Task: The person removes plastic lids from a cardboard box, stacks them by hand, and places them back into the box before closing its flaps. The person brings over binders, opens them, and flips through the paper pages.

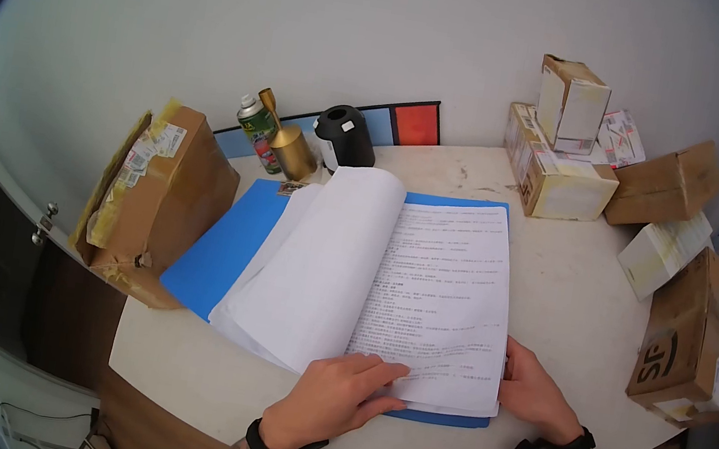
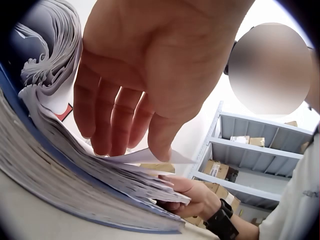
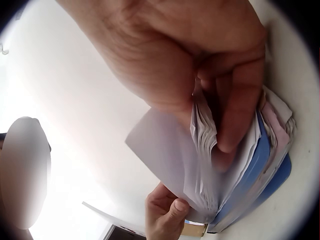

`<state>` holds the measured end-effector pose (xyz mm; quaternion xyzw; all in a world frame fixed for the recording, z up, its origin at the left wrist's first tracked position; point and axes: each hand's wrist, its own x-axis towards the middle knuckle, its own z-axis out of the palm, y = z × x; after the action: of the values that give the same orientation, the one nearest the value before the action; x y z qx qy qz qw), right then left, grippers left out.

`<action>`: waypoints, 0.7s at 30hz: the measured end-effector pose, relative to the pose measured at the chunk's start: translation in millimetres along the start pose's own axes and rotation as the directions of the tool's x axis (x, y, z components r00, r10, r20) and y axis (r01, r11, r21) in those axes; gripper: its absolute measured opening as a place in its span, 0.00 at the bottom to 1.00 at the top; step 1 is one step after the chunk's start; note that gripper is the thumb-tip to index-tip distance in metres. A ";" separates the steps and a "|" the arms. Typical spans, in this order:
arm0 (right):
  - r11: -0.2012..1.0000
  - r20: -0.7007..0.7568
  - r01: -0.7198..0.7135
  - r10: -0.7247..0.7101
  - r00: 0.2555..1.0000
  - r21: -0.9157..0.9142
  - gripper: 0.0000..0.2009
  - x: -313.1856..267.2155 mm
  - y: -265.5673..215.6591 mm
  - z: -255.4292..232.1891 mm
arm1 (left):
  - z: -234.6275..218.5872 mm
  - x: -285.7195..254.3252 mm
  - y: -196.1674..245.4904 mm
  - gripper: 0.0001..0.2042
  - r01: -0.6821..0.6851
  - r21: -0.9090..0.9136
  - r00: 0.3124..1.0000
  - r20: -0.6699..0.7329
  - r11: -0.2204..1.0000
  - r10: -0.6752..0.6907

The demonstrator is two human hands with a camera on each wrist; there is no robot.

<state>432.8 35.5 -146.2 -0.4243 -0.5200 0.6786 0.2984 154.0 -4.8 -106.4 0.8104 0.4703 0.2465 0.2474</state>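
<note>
A thick stack of printed pages point(image 1: 439, 283) lies open on a blue folder point(image 1: 221, 250), its turned sheets point(image 1: 331, 257) curling over to the left. My left hand point(image 1: 338, 398) rests on the lower part of the printed page, fingers extended and thumb near the bottom edge. In the left wrist view, the fingertips point(image 2: 117, 150) touch the top sheet and the thumb overlaps a lifted sheet corner. My right hand point(image 1: 534, 395) is at the lower right edge. There it grips a bundle of page edges point(image 3: 202, 125) between thumb and fingers, as the right wrist view shows.
A large cardboard box point(image 1: 172, 206) stands left. Behind the folder are a spray can point(image 1: 259, 135), a brass-coloured vessel point(image 1: 293, 157) and a black container point(image 1: 344, 139). Several boxes point(image 1: 566, 176) stack up at back right, with a brown carton point(image 1: 686, 343) nearer on the table's right side.
</note>
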 end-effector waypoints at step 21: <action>0.991 -0.214 -0.136 0.137 0.967 0.019 0.13 -10.4 -13.3 -1.5 | 12.7 -1.1 -5.9 0.16 -0.078 0.209 0.988 -0.117 0.975 0.104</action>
<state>438.5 31.1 -130.8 -0.5291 -0.4529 0.6489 0.3064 157.8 -5.4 -119.9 0.8349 0.4703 0.2592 0.1208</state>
